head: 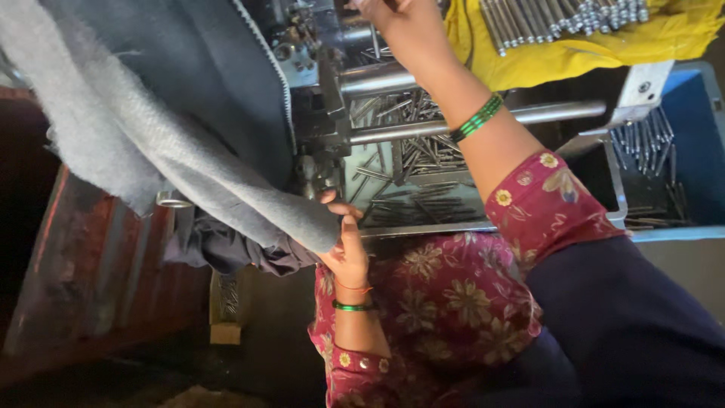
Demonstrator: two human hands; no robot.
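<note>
Left hand [346, 245] pinches the grey cloth [151, 143] at its lower corner, beside the machine [321, 113]. Right hand [404, 26] reaches up past the steel rods [423, 125]; its fingers are cut off, grip cannot be told. Risk: loose cloth snagging the mechanism, or sleeve brushing the metal pins [411, 162]. The cloth's long axis runs upper-left to lower-right, corner pointing toward the left hand.

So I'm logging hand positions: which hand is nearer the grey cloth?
Left. The left hand grips the lower end of the grey cloth; the right hand is up at the machine, apart from it.
</note>
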